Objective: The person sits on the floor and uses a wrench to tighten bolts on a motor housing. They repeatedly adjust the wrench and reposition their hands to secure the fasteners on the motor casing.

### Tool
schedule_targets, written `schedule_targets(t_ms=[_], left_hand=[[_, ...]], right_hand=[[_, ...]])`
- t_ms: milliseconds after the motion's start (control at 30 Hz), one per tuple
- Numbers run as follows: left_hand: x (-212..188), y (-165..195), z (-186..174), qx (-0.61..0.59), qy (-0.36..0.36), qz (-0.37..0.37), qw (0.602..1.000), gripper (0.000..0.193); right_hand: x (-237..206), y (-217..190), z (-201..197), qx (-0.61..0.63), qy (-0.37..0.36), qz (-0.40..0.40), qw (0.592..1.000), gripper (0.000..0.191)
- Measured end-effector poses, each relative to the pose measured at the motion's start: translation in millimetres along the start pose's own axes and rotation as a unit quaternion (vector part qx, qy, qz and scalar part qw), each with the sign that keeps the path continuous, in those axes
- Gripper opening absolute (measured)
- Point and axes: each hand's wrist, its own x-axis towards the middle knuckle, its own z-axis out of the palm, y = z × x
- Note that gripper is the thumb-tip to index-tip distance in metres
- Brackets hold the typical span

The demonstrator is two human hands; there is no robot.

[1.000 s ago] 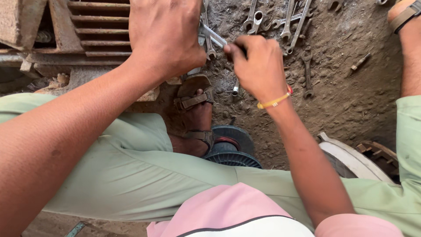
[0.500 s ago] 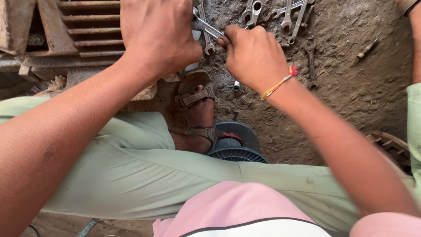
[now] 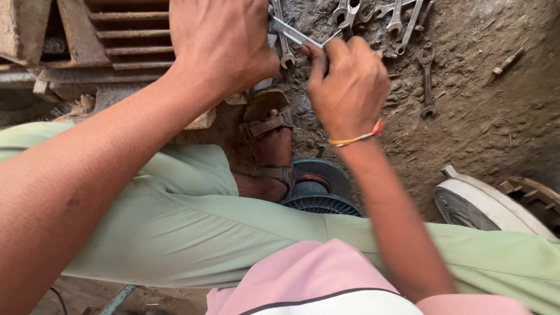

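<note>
Here, near the top centre of the frame, a flat silver steel spanner (image 3: 294, 32) is held between two hands over the dirt floor (image 3: 496, 116). The left hand (image 3: 224, 44) is closed in a fist around one end of it, just in front of a rusty ribbed cast-metal housing (image 3: 111, 35) in the upper left. The right hand (image 3: 350, 84), marked by a thin red-and-yellow thread wristband (image 3: 356, 139), is curled shut, its fingertips pinching the other end of the spanner.

The work appears to be in its early or middle part: a tool has been picked and gripped, but no bolt or nut is seen engaged, so nothing can be judged as loosened or tightened. A scattered set of grey spanners (image 3: 396, 14) lies unused on the ground at the upper right.

Much is concealed. The spanner's jaw end is covered by the left fist, and what it bears on cannot be made out. The housing is cut off by the frame edge. A dark finned round rotor (image 3: 318, 195) is partly masked by a sandalled foot (image 3: 268, 131).
</note>
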Motion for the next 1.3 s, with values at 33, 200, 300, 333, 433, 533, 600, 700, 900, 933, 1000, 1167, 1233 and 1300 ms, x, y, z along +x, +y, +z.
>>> schedule_targets(t_ms=[33,200,300,333,433,533,600,700,900,933,1000,1167,1233,1300], left_hand=[[0,0,1,0.015,0.011,0.006,1.0,0.023],[-2,1,3,0.046,-0.012,-0.003,0.999,0.019],[-4,2,1,0.03,-0.03,0.002,0.999,0.021],[-4,2,0,0.026,-0.02,0.004,0.999,0.022],[-3,1,-1,0.031,0.014,0.016,0.999,0.026],[-1,0,1,0.001,0.044,0.045,0.998,0.025],[-2,-2,4,-0.024,0.021,0.046,0.998,0.022],[-4,-5,10,0.008,-0.008,-0.001,1.0,0.024],[-8,-9,17,0.005,0.045,0.055,0.997,0.021],[-8,-9,17,0.009,0.056,0.063,0.996,0.02],[-8,-8,16,0.041,0.033,0.034,0.998,0.02],[-8,-6,11,0.051,0.026,0.03,0.998,0.018],[-8,-6,10,0.049,0.033,0.036,0.998,0.018],[-8,-5,9,0.051,0.029,0.033,0.998,0.018]], right_hand=[[-1,-2,1,0.013,-0.009,0.016,1.0,0.03],[4,16,4,0.07,-0.058,-0.049,0.995,0.036],[7,26,4,0.075,-0.065,-0.056,0.993,0.027],[8,27,4,0.076,-0.074,-0.052,0.993,0.028],[9,26,4,0.086,-0.069,-0.052,0.993,0.031],[9,24,5,0.059,-0.027,-0.069,0.996,0.032],[8,25,6,0.061,-0.011,-0.072,0.995,0.03],[6,28,10,0.118,-0.056,-0.014,0.991,0.039],[6,34,14,0.136,-0.086,0.002,0.987,0.045],[7,34,14,0.14,-0.088,0.011,0.986,0.044],[8,33,13,0.15,-0.095,0.027,0.984,0.043],[10,34,14,0.153,-0.092,0.015,0.984,0.038],[12,35,14,0.167,-0.11,0.034,0.979,0.039],[13,35,14,0.189,-0.129,0.056,0.972,0.038]])
